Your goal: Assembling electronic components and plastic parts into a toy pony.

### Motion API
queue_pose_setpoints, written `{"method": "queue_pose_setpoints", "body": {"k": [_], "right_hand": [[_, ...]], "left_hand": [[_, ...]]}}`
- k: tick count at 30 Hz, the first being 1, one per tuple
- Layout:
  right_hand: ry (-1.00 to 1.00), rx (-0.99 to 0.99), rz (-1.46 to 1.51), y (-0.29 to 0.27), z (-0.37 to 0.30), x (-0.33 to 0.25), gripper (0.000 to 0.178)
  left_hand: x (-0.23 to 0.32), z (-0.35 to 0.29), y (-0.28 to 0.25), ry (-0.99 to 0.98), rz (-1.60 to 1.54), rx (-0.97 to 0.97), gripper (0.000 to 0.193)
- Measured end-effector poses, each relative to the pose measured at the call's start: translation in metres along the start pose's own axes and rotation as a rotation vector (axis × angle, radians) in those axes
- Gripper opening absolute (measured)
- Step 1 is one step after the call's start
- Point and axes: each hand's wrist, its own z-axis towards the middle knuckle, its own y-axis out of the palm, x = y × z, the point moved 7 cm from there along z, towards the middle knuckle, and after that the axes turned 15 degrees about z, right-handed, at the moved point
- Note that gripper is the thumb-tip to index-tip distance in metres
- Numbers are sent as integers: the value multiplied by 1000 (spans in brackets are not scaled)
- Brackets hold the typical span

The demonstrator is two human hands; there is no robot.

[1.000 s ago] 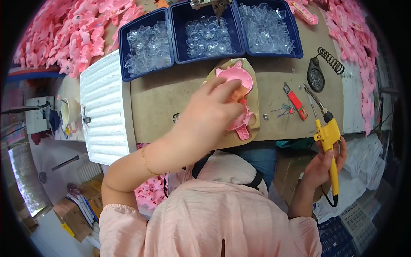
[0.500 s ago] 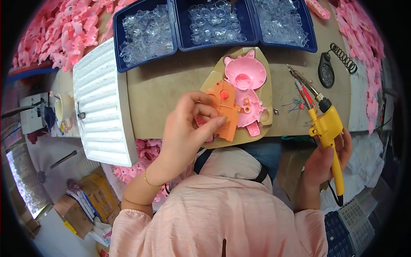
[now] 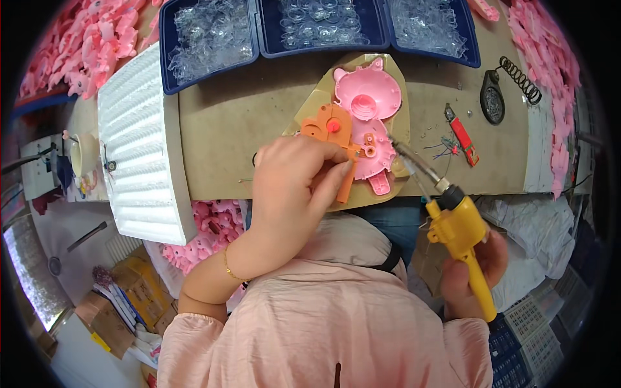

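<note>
In my right hand (image 3: 475,265) is a yellow soldering gun (image 3: 459,226). Its metal tip points up and left and reaches the right edge of the pink plastic shell (image 3: 378,152). That shell, shaped like an animal with a round eared head part (image 3: 372,94), lies in a tan holder (image 3: 404,71). An orange plastic plate (image 3: 336,123) with a red round knob overlaps the holder's left side. My left hand (image 3: 294,187) is over the plate's lower part, thumb and fingers pinched by its right edge near the shell. What sits between those fingertips is hidden.
Three dark blue bins (image 3: 323,48) of clear plastic parts line the back. A white ridged foam board (image 3: 139,149) stands at left. A red-handled cutter (image 3: 462,136), thin wires (image 3: 445,147) and a coiled iron stand (image 3: 493,100) lie at right. Pink parts (image 3: 90,45) are heaped around.
The soldering gun has swung left, bringing its tip from the cutter to the pink shell. My left hand has shifted right and its fingertips have closed together at the orange plate's edge.
</note>
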Motion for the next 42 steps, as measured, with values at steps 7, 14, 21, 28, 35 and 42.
{"method": "queue_pose_setpoints", "body": {"k": [7, 14, 21, 28, 35, 42], "right_hand": [[-6, -77, -99, 12, 1, -1, 60], [-26, -204, -206, 18, 9, -5, 59], [102, -260, -34, 21, 8, -2, 60], [72, -201, 20, 23, 10, -1, 53], [47, -225, 0, 24, 15, -10, 51], [291, -234, -14, 17, 10, 3, 52]], "left_hand": [[7, -3, -1, 60, 25, 64, 10], [7, 0, -4, 50, 28, 56, 8], [11, 4, -6, 88, 48, 2, 8], [11, 4, -7, 99, 19, -15, 8], [10, 5, -8, 97, 13, -40, 6], [10, 6, -7, 108, 31, -41, 7]]}}
